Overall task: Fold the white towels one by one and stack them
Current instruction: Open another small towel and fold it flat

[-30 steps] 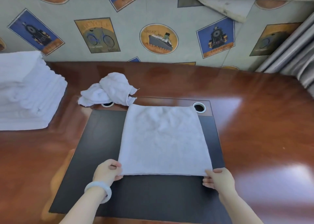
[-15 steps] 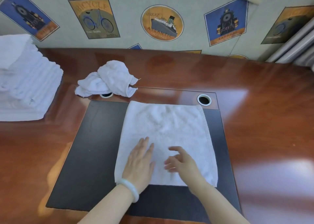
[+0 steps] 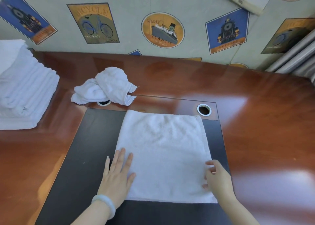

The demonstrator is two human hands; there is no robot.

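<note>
A white towel lies spread flat on the black desk mat. My left hand rests flat, fingers straight, on the towel's left edge near the front corner. My right hand touches the towel's right edge with loosely bent fingers; whether it pinches the edge is unclear. A crumpled white towel sits on the desk behind the mat, at the left. A stack of folded white towels stands at the far left.
The glossy brown desk runs up to a wall covered in poster-print fabric. Two round cable holes sit behind the mat, one at the right, one partly under the crumpled towel. Grey curtain folds hang at the right.
Both hands left the towel's front corners, met in its middle, then slid apart to the left and right edges. The camera has tilted down and nearer.
</note>
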